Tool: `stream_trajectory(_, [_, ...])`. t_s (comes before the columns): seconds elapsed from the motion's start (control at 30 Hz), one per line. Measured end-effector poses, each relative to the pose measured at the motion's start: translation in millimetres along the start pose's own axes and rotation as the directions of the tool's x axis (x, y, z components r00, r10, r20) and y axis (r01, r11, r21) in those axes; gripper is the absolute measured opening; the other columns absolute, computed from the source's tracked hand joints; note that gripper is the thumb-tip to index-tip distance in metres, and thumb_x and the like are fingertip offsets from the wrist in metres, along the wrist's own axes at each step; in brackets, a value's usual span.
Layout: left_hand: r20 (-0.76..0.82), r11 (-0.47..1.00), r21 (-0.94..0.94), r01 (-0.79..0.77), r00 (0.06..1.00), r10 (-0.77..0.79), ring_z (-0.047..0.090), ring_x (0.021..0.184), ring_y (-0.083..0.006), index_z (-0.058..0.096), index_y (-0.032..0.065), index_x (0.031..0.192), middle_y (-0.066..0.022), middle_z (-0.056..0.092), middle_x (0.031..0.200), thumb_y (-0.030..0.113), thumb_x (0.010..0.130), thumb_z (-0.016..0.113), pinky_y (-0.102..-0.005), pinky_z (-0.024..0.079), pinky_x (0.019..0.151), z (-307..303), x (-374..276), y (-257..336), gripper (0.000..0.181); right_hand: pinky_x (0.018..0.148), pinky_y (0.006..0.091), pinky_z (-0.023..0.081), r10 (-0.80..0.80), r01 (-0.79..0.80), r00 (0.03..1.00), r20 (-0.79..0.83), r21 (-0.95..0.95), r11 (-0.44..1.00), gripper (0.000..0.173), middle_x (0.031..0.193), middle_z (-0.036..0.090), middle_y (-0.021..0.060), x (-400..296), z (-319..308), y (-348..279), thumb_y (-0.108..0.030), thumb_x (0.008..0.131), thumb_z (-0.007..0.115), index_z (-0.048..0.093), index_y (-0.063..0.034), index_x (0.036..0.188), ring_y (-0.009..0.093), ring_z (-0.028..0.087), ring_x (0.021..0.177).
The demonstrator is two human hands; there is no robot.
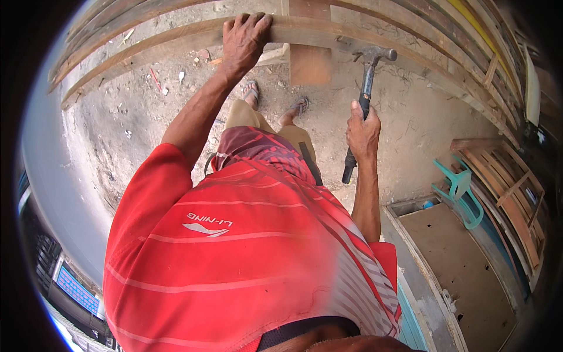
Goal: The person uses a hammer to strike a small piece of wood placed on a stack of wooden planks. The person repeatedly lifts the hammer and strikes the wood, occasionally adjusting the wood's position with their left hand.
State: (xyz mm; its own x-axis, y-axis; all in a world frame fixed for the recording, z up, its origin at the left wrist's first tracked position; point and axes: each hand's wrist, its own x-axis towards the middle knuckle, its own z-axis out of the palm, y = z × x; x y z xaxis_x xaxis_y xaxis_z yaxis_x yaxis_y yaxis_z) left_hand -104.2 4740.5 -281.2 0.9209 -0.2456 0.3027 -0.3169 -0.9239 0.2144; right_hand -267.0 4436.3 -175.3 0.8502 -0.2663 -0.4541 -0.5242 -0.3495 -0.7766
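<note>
My left hand [246,42] rests on the near long wooden board [184,37], its fingers bent over the top edge. In my right hand [363,132] is a claw hammer [368,83], gripped by its dark handle, with the steel head up beside the same board, to the right of the left hand. Whether the hammer head touches the wood I cannot tell. Below the board, between the hands, hangs or stands a flat brown wooden piece [310,65]; its upper part is partly hidden behind the board.
More long boards lie beyond the near one. Wood chips and a red stick [155,79] litter the dirt floor around my sandalled feet. At the right are a green plastic chair [459,185], stacked wooden frames [512,193] and a brown panel [457,259] in a frame.
</note>
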Motion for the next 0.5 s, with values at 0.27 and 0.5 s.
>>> stream_trajectory(0.27, [0.018,1.0,-0.017,0.007,1.0,-0.007,0.058,0.124,-0.0252,0.064,0.0246,0.134,0.0036,0.067,0.133,0.019,0.083,0.077,-0.0464,0.04,0.101,-5.5,-6.3,-3.6,0.053,0.051,0.0314,0.046,-0.597,0.741,0.638,-0.487,0.177,0.648,0.035,0.068,0.053,0.0033,17.9,39.8,-95.6,-0.032,0.107,0.06,0.052,0.0004,0.096,0.012,0.053,0.055])
stream_trajectory(0.5, [0.025,0.999,-0.01,-0.031,0.999,0.031,0.059,0.12,-0.0258,0.063,0.0219,0.134,0.0008,0.068,0.129,0.016,0.082,0.076,-0.0452,0.042,0.097,-6.4,0.7,-1.2,0.054,0.043,0.0302,0.041,-0.23,0.235,0.957,-0.176,0.009,0.972,0.033,0.059,0.046,0.0005,60.7,101.6,10.5,-0.032,0.107,0.058,0.049,-0.007,0.087,0.011,0.049,0.046])
